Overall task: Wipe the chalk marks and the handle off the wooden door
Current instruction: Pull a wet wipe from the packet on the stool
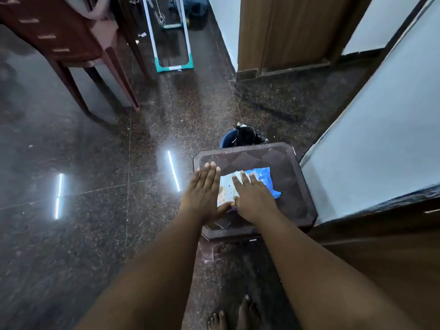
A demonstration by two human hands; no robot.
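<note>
A blue and white packet (262,177) lies flat on a dark brown plastic stool (292,186) near the wall. My right hand (252,198) rests flat on top of the packet with fingers spread. My left hand (204,189) lies flat at the packet's left edge, its thumb touching the packet's near corner. A wooden door (290,32) stands at the far upper right, and another brown wooden panel (381,258) fills the lower right beside my right arm. No chalk marks or handle show on either.
A blue bucket (228,139) with dark cloth in it sits just behind the stool. A brown table (71,51) stands at the upper left, a teal-framed mirror (171,44) leans behind it. Pale walls (371,144) run along the right. My bare feet (235,315) stand on the speckled floor.
</note>
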